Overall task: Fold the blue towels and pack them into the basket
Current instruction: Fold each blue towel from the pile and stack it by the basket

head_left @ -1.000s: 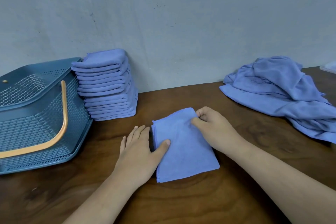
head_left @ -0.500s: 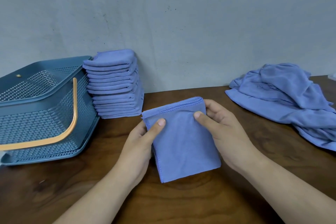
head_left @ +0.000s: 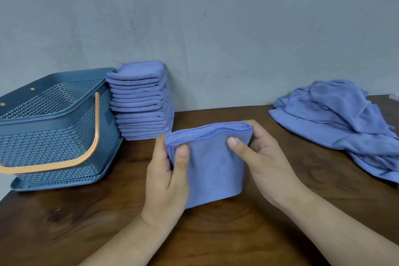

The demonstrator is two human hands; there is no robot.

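- Wall [head_left: 216, 28]: one, grey and scuffed, behind the table.
- Table [head_left: 216, 235]: one, dark wood grain; everything below stands or lies on it, apart from the held towel.
- Basket [head_left: 54, 114]: one, blue perforated plastic, at the far left with its opening upward. Its single orange handle [head_left: 95, 136] is swung down across the near wall.
- Heap of unfolded towels [head_left: 334, 119]: one loose blue pile at the far right, well apart from the hands. The number of pieces in it cannot be told.
- Stack of folded towels [head_left: 140, 101]: one, against the wall just beside the basket's right end. It has roughly a dozen layers, and the lower ones are too tight for an exact count.
- Folded towel [head_left: 213, 168]: one, held upright over the middle of the table between both hands. Its flat face is toward the camera and its layered, stitched edges are on top. That top edge runs left to right, rising slightly to the right. The shape is nearly square, so no long axis stands out. Whether its lower edge touches the table cannot be told.
- Left hand [head_left: 164, 179]: pinches the towel's upper left corner, thumb on the near face, fingers behind.
- Right hand [head_left: 265, 164]: pinches the upper right corner, thumb on the near face, fingers curled behind.
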